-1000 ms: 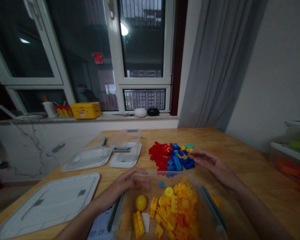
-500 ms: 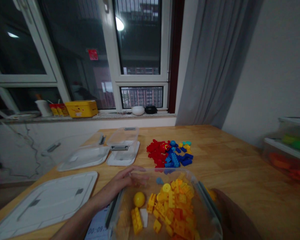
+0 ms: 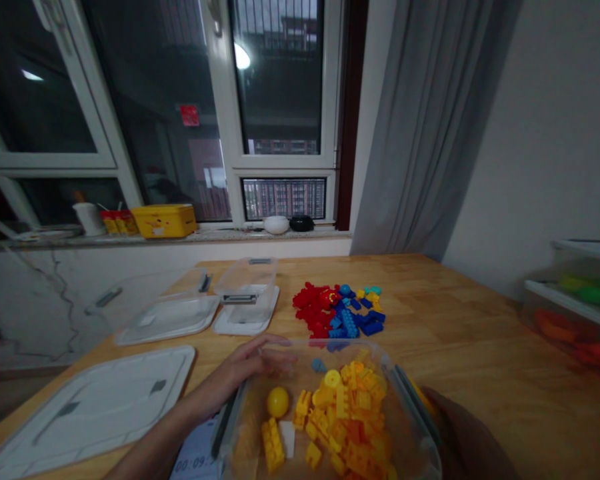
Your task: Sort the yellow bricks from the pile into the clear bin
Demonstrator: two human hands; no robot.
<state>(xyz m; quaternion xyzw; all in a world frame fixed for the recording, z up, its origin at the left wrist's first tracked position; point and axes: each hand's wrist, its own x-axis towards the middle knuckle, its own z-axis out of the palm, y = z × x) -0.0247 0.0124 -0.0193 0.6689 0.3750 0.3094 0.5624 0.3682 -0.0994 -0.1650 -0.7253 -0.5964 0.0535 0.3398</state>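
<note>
Yellow bricks [image 3: 350,413] are already heaped in the clear bin [image 3: 300,380]; red pieces [image 3: 313,307] and blue bricks [image 3: 349,323] lie loose on the worktop [image 3: 455,320] beyond it. Left hand [image 3: 257,357] loosely spread at its far-left corner, right hand [image 3: 445,410] on its right, can't tell the grip.

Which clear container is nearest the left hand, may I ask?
The front container, with the yellow ball: the left hand touches it; others stand farther off.

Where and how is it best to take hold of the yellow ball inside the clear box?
Probably from above, into the open clear box, gripping the yellow ball at its left and right sides: it is round, and a yellow brick lies close on its near side.
</note>
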